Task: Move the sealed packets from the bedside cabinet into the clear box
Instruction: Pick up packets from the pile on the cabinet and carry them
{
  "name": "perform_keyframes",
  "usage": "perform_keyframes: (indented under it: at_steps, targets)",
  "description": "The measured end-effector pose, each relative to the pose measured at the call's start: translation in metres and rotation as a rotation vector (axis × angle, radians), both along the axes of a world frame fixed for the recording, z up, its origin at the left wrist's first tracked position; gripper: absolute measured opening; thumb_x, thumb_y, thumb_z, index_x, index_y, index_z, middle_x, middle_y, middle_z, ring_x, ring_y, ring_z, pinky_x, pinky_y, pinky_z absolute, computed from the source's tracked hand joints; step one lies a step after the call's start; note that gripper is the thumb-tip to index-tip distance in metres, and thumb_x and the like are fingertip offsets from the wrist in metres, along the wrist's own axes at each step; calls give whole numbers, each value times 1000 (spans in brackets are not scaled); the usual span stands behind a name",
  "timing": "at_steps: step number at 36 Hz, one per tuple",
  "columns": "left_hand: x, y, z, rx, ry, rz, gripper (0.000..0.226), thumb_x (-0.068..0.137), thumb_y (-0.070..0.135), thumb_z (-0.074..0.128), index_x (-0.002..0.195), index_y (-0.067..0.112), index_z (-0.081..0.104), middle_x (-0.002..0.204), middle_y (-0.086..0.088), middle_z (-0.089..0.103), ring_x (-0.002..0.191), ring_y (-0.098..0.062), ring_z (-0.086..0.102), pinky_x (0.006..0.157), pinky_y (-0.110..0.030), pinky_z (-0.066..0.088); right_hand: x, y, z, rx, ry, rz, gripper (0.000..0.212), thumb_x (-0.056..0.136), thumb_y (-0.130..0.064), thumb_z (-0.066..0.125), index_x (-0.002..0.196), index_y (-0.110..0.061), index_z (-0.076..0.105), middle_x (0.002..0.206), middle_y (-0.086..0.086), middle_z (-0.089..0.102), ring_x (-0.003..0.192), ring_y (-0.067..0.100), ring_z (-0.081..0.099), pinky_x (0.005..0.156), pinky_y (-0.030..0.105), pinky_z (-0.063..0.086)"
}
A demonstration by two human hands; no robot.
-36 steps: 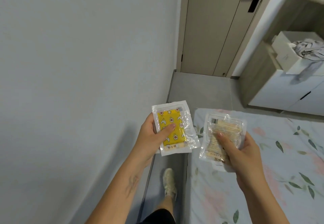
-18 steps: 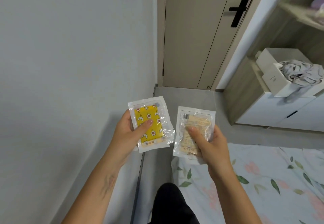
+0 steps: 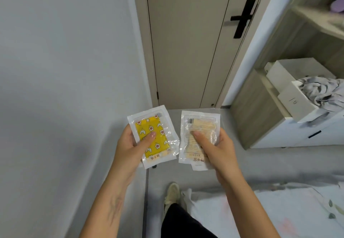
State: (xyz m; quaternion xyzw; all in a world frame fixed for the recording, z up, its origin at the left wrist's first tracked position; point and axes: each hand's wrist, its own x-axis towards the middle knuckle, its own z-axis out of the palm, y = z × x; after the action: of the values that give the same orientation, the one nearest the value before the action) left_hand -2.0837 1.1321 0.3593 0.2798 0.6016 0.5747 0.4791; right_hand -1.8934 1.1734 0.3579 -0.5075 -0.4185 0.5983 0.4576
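Observation:
My left hand [image 3: 130,148] grips a sealed clear packet with a yellow patterned insert [image 3: 154,137], thumb across its front. My right hand [image 3: 219,150] grips a sealed clear packet with a beige insert [image 3: 200,126], thumb on its front; a second packet edge shows behind its lower end. Both packets are held up side by side in front of me, above the grey floor. Neither the bedside cabinet nor the clear box is in view.
A closed beige door [image 3: 186,42] with a black handle [image 3: 243,18] stands ahead. A grey wall [image 3: 55,70] fills the left. A shelf unit [image 3: 260,107] at the right holds a white box [image 3: 290,88] with grey cloth. The floral bed [image 3: 279,209] lies at lower right.
The view has swung away from the bed toward the door. Both hands still hold their packets, which now sit closer together and higher in view.

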Motion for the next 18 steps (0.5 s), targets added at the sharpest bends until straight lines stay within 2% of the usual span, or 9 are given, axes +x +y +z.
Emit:
perform_keyframes:
  at_steps: [5,9,15,18]
  targets:
    - [-4,116,13,-18,38,-95,28,83,10,68,102,29,61,88,12,74,83,-10,72,61,-26,58,-1,105,15,25,19,-77,17,84,-9,69,99,-16,66,92,0,75,83,16,72,67,31,59]
    - [5,196,24,-14,13,-158,28,83,7,68,103,25,61,86,11,75,80,-11,73,58,-24,57,9,173,27,38,5,-144,16,84,-8,69,95,-19,66,86,-4,75,77,11,72,62,25,57]
    - [37,289,26,-61,-2,-261,30,83,7,69,108,22,61,97,4,73,82,-12,73,58,-25,57,41,241,31,17,-20,-275,16,83,-8,70,96,-18,66,88,-2,75,81,14,72,64,27,58]
    - [58,330,24,-86,2,-354,31,83,10,69,109,24,60,96,6,74,83,-12,73,58,-26,57,62,265,29,8,-19,-370,16,83,-9,70,96,-18,67,89,-1,75,81,15,72,64,27,58]
